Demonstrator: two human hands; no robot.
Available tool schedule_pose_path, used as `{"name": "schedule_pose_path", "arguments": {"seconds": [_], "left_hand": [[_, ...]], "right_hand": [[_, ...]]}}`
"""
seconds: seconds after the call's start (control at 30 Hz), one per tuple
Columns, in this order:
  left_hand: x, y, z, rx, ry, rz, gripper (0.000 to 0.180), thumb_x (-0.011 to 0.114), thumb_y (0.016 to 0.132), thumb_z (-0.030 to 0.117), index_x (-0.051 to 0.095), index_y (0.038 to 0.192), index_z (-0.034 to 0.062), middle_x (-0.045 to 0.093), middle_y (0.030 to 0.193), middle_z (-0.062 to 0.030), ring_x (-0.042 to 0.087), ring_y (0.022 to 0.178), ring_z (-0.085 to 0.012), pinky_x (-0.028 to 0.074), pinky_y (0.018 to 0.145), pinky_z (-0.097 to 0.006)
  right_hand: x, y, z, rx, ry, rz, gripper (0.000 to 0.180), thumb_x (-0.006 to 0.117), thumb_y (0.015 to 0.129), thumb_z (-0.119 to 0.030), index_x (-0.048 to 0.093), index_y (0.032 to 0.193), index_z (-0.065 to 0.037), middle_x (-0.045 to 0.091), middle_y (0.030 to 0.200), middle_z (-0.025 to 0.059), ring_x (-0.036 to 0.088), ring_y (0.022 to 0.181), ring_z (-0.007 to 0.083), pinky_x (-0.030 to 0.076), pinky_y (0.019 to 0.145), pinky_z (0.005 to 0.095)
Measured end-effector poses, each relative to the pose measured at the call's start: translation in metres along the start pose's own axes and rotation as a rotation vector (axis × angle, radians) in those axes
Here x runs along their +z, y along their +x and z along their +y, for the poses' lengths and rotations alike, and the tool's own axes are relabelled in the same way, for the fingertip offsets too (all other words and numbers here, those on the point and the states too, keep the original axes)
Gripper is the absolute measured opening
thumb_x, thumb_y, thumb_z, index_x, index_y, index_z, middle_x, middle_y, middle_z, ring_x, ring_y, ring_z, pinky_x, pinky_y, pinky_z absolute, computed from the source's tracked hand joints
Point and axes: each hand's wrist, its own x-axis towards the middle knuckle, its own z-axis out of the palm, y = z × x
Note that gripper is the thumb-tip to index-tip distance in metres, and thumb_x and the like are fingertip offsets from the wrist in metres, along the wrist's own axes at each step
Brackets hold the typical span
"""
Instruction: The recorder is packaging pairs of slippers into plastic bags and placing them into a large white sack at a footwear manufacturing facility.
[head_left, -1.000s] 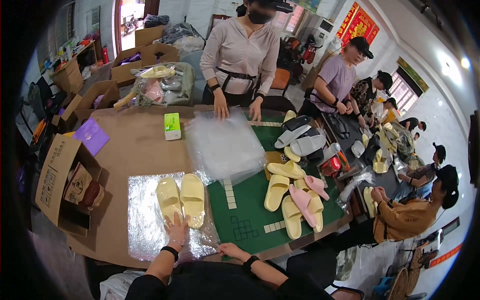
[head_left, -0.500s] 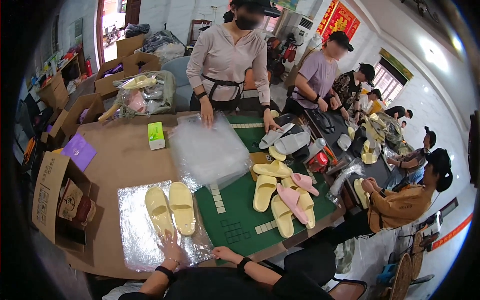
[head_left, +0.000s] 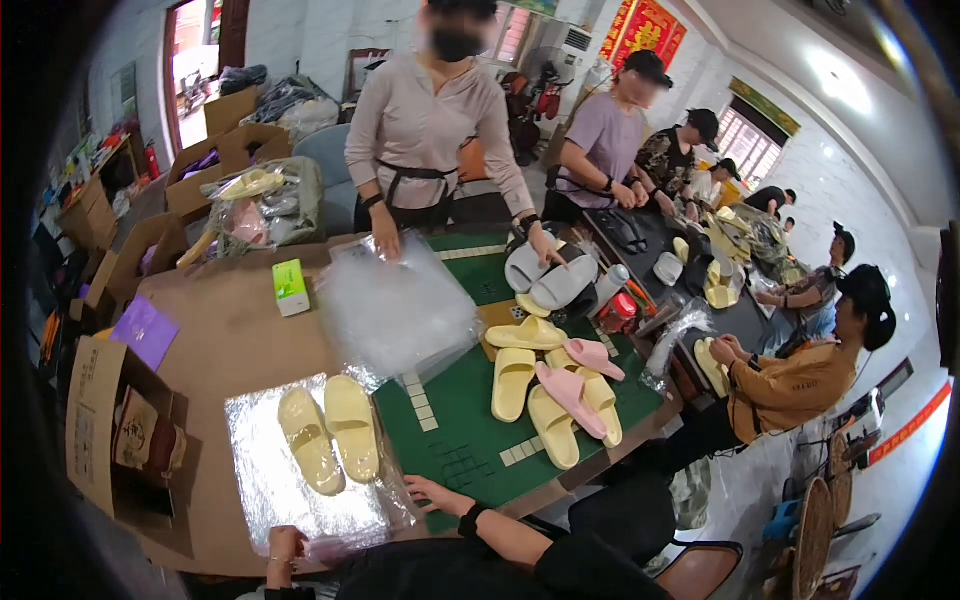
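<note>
A pair of pale yellow slide slippers (head_left: pixel 352 430) lies side by side on shiny clear plastic bags (head_left: pixel 262 480) in front of me; whether they are inside the top bag or on it is hard to tell. My left hand (head_left: pixel 286 545) is closed on the near edge of the clear plastic bag, below the slippers. At the bag's right side, by the green mat (head_left: pixel 425 455), my right hand (head_left: pixel 440 495) is open with its fingers stretched out. To the right lie more yellow slippers (head_left: pixel 513 385) and pink slippers (head_left: pixel 572 400).
A stack of clear bags (head_left: pixel 395 310) lies across the table, under a co-worker's hand (head_left: pixel 386 243). Their other hand touches grey slippers (head_left: pixel 563 285). A green tissue box (head_left: pixel 290 288), a purple packet (head_left: pixel 146 332) and an open carton (head_left: pixel 98 425) stand leftward. Other people work at right.
My left hand has drawn back from the left slipper to the bag's near edge. My right hand's fingers have spread beside the bag. The view has shifted slightly; the co-worker's hand moved over the grey slippers.
</note>
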Motion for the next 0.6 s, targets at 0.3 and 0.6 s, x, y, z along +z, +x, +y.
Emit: {"name": "schedule_pose_path", "arguments": {"seconds": [0.3,0.6], "left_hand": [[0.006,0.033,-0.038,-0.164,-0.374,0.513,0.030,0.049,0.078,0.031,0.051,0.073,0.0016,0.044,0.053,-0.0062,0.040,0.037,-0.0164,0.029,0.032,-0.029],[0.041,0.057,-0.048,-0.271,-0.567,0.208,0.046,0.041,0.089,0.044,0.049,0.099,-0.0005,0.059,0.069,-0.0130,0.056,0.049,-0.0214,0.039,0.037,-0.030]], "right_hand": [[0.001,0.044,0.010,-0.047,-0.197,0.029,0.051,0.053,0.081,-0.053,0.057,0.098,-0.006,0.056,0.083,0.0066,0.051,0.069,0.0180,0.042,0.055,0.0335],[0.012,0.045,0.018,-0.143,-0.208,0.091,0.036,0.051,0.087,-0.033,0.053,0.069,-0.002,0.044,0.054,0.0015,0.037,0.045,0.0104,0.030,0.041,0.0268]]}}
